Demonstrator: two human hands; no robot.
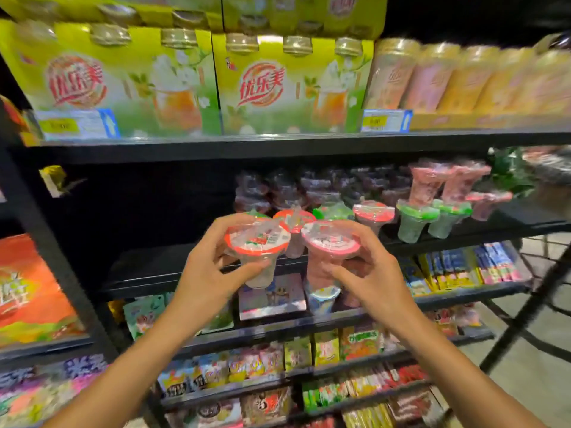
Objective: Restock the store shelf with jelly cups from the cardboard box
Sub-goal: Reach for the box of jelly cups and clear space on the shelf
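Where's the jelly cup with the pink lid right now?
The pink-lidded cup is in the right hand, held up in front of the middle shelf, right beside the red-lidded cup in the left hand.

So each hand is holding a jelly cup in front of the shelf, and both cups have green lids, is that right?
Not quite. The head view shows the left hand holding an orange-lidded jelly cup and the right hand holding a pink-lidded jelly cup. Neither lid is green. The rest is right.
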